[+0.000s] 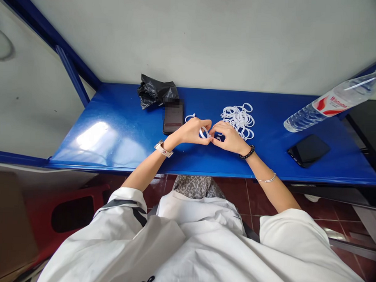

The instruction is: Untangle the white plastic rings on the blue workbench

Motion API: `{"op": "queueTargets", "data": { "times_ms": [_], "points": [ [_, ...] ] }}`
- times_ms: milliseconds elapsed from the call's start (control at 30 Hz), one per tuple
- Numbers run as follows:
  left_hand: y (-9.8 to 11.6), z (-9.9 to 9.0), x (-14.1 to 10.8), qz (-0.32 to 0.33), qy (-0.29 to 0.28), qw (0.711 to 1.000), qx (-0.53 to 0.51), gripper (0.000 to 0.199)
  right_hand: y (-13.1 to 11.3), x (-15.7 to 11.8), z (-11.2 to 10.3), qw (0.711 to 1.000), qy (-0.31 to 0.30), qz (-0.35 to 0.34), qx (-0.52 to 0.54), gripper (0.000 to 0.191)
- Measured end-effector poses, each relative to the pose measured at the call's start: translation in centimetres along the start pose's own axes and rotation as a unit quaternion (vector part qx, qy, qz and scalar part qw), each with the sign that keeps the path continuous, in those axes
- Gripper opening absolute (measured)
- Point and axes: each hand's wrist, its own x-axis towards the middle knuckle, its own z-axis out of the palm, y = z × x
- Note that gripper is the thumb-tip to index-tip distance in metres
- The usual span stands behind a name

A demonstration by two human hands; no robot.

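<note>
Over the blue table, my left hand [193,131] is closed around a small white ring-shaped band [202,133], which shows between the thumb and fingers. My right hand [229,137] meets it from the other side, its thumb and index finger pinched at the band's right edge. What exactly lies between those right fingertips is too small to make out. Just behind my right hand is a loose pile of similar white rings [238,117]. One more white ring [189,117] lies behind my left hand, partly covered by it.
A dark phone-like object [173,118] lies left of my hands, against a crumpled black plastic bag [157,90]. On the right, a water bottle [329,102] stands near a black phone [309,150]. The blue tabletop [139,127] ends at a wall behind.
</note>
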Motion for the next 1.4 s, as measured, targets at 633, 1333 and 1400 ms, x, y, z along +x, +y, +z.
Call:
{"op": "queueTargets", "data": {
  "times_ms": [633, 1333, 1400],
  "points": [
    [0.9, -1.0, -0.1, -0.088, -0.02, 0.991, -0.101, 0.052, -0.7, -0.1, -0.4, 0.996, 0.062, -0.026, 0.066, 0.037],
    [0.6, -0.6, 0.0, -0.067, -0.013, 0.989, -0.13, 0.048, -0.2, -0.1, 0.1, 0.998, 0.023, -0.035, 0.056, 0.04],
    [0.6, -0.5, 0.0, -0.064, -0.009, 0.989, -0.132, 0.047, -0.3, -0.1, 0.0, 0.997, 0.023, -0.037, 0.061, 0.041]
  ]
}}
